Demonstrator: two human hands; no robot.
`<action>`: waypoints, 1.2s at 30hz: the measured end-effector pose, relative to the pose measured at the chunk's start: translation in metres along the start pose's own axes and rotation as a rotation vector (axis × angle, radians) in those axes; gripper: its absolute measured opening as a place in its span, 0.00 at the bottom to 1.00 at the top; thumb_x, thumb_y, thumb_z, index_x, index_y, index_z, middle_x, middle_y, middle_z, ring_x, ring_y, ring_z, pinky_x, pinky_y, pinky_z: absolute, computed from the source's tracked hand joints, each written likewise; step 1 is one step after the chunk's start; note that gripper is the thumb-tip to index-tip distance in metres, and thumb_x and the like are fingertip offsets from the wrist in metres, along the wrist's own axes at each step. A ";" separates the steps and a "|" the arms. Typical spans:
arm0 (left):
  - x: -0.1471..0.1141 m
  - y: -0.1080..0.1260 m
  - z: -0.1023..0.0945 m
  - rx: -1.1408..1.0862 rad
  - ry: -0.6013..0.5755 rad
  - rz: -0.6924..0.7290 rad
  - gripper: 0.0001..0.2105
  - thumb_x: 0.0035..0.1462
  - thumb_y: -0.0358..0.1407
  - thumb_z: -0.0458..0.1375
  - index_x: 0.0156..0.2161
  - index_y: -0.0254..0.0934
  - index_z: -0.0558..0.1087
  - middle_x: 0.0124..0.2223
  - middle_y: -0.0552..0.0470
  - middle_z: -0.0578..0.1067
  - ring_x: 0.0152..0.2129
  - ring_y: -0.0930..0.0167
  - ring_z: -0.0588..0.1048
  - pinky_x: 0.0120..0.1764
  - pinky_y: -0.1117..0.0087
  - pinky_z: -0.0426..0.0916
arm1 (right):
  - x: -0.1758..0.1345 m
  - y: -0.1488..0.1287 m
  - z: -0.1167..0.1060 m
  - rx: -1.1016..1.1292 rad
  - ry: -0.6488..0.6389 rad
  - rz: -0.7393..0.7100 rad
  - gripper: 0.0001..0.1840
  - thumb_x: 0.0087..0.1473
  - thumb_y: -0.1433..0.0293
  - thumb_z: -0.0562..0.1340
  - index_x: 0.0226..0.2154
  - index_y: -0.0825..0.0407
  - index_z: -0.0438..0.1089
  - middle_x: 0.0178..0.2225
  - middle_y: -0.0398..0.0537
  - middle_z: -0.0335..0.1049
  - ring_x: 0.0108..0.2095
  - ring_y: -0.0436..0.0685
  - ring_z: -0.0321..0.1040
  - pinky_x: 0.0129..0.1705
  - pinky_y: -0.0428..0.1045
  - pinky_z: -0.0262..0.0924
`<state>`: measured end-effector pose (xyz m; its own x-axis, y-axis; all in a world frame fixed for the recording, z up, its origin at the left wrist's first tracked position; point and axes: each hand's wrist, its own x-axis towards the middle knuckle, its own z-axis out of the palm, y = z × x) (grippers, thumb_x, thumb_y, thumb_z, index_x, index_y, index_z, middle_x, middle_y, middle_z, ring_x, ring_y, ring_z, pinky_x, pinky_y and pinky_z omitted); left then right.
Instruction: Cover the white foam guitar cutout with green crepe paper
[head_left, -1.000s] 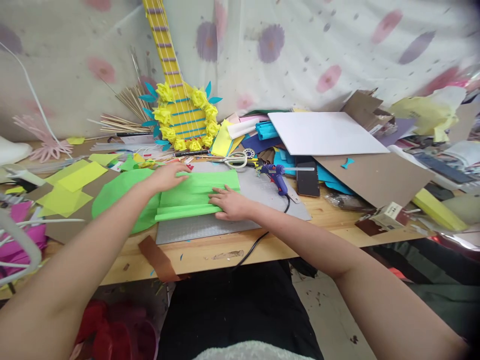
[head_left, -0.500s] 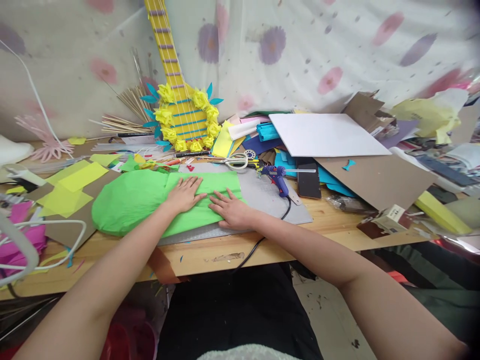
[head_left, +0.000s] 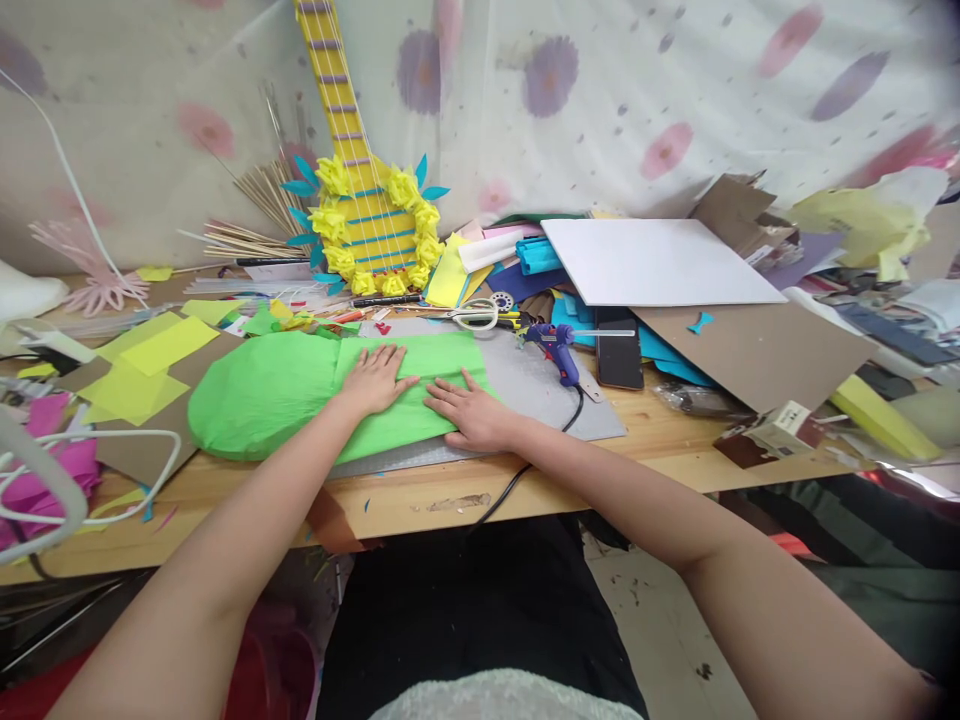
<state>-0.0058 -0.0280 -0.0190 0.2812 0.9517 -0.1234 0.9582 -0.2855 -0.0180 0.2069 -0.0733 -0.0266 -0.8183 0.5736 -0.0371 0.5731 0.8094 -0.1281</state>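
Note:
Bright green crepe paper [head_left: 262, 395] covers a rounded shape at its left end and lies flat as a sheet toward the right. My left hand [head_left: 373, 380] rests on the middle of the paper, fingers stretched out. Beside it my right hand [head_left: 472, 410] lies on the paper's right part, fingers spread and palm down. Neither hand grips anything. A grey cutting mat [head_left: 540, 400] shows under the paper. Just right of it are a blue hot glue gun [head_left: 555, 350] with a glue stick in it and a pair of white-handled scissors [head_left: 476, 314].
A yellow paper guitar [head_left: 375, 225] with paper roses leans at the back. Yellow paper sheets [head_left: 142, 370] lie left, with a white cable [head_left: 169, 470] near. On the right are a phone [head_left: 619, 355], a white board [head_left: 660, 262] and brown cardboard [head_left: 750, 355].
The camera view has tilted down slightly, so the table sits a little higher. Both hands stay flat on the green paper, with hardly any shift.

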 end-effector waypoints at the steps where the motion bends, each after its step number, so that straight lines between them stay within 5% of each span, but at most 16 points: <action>1: 0.000 0.000 0.000 0.002 -0.004 0.003 0.35 0.62 0.53 0.36 0.66 0.30 0.46 0.68 0.42 0.48 0.65 0.61 0.47 0.64 0.54 0.41 | -0.001 -0.001 0.000 0.012 0.007 0.007 0.35 0.56 0.63 0.54 0.63 0.63 0.52 0.66 0.62 0.43 0.66 0.66 0.39 0.64 0.69 0.23; 10: -0.007 0.004 0.009 0.030 0.151 -0.003 0.33 0.63 0.52 0.36 0.65 0.30 0.52 0.66 0.41 0.54 0.64 0.61 0.52 0.64 0.56 0.42 | -0.001 -0.005 -0.002 0.115 0.099 0.055 0.41 0.56 0.48 0.54 0.61 0.59 0.56 0.65 0.60 0.47 0.66 0.63 0.42 0.65 0.66 0.25; 15: -0.008 0.005 0.012 0.023 0.195 -0.006 0.33 0.62 0.52 0.35 0.64 0.31 0.54 0.66 0.42 0.56 0.63 0.62 0.53 0.64 0.57 0.43 | 0.001 -0.006 0.007 0.085 0.204 0.115 0.30 0.62 0.54 0.48 0.59 0.54 0.61 0.63 0.54 0.54 0.64 0.59 0.48 0.66 0.64 0.29; 36: -0.006 0.004 0.010 0.016 0.149 -0.007 0.34 0.62 0.53 0.34 0.65 0.30 0.53 0.67 0.41 0.54 0.64 0.60 0.51 0.64 0.56 0.42 | 0.001 -0.009 0.006 0.067 0.216 0.123 0.29 0.63 0.54 0.47 0.59 0.53 0.61 0.62 0.53 0.55 0.64 0.59 0.49 0.66 0.64 0.28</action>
<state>-0.0043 -0.0355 -0.0283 0.2804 0.9596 0.0251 0.9595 -0.2795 -0.0340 0.2008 -0.0804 -0.0311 -0.7099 0.6869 0.1555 0.6579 0.7255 -0.2019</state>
